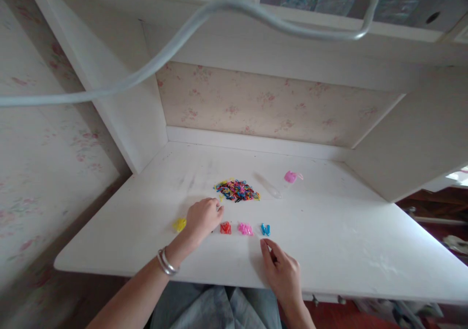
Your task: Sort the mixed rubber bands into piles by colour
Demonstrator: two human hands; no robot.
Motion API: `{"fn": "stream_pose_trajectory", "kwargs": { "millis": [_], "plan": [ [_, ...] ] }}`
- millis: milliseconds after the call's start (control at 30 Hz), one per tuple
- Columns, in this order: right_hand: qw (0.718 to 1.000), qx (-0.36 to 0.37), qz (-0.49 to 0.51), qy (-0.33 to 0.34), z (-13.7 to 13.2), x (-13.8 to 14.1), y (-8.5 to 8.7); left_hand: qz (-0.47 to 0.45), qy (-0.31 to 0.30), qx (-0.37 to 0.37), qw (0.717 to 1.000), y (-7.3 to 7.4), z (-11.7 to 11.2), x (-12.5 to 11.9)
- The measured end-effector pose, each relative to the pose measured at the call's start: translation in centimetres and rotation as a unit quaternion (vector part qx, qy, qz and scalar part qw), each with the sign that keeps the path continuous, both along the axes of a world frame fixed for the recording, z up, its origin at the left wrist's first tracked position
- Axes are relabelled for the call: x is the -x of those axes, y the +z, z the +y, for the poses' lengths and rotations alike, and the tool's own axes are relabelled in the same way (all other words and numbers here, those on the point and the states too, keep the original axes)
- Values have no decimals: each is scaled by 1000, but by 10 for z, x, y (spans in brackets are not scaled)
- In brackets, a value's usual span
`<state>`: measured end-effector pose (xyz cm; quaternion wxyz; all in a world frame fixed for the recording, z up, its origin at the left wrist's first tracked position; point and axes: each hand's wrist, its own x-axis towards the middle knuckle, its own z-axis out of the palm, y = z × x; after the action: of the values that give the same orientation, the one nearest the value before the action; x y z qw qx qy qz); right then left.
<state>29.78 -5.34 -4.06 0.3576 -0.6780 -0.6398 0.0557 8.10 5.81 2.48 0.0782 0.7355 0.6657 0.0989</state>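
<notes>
A heap of small mixed-colour rubber bands [237, 190] lies in the middle of the white desk [329, 241]. In front of it sit small sorted piles: yellow [179, 224], red [225, 228], pink [245, 229] and blue [265, 229]. My left hand [203, 218] rests knuckles-up between the yellow and red piles, fingers curled near the heap's left edge; what it holds, if anything, is hidden. My right hand [281, 269] lies on the desk just below the blue pile, fingers pinched together. A silver bracelet [166, 262] is on my left wrist.
A clear tube with a pink cap [281, 183] lies to the right of the heap. Shelf walls close in the desk on the left, back and right. A grey cable [175, 46] hangs across the top of the view.
</notes>
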Motion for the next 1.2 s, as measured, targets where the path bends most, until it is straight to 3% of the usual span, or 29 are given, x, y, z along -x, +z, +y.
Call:
{"fn": "stream_pose_trajectory", "kwargs": {
  "millis": [167, 367, 500, 633, 733, 867, 1033, 1200],
  "plan": [
    [1000, -1, -5, 12, -1, -1, 1, 16, 4, 0, 1000, -10, 28, -9],
    [1000, 4, 7, 24, -1, -2, 3, 15, 7, -8, 1000, -11, 29, -4],
    [1000, -4, 9, 27, -1, -2, 4, 10, 20, -21, 1000, -1, 16, 13],
    [999, -14, 11, 29, -1, -2, 4, -3, 50, -62, 997, 5, -6, 47],
    [999, -17, 8, 34, -1, -2, 4, -10, 102, -121, 987, -2, -27, 77],
    [999, -8, -5, 36, -1, -3, 4, 22, 145, -112, 983, -20, -55, 106],
    [999, -5, -17, 32, -2, -3, 3, 89, 134, -76, 984, -32, -75, 112],
    [1000, 8, -15, 22, -2, -2, 1, 110, 117, -79, 984, -34, -75, 103]
  ]
}}
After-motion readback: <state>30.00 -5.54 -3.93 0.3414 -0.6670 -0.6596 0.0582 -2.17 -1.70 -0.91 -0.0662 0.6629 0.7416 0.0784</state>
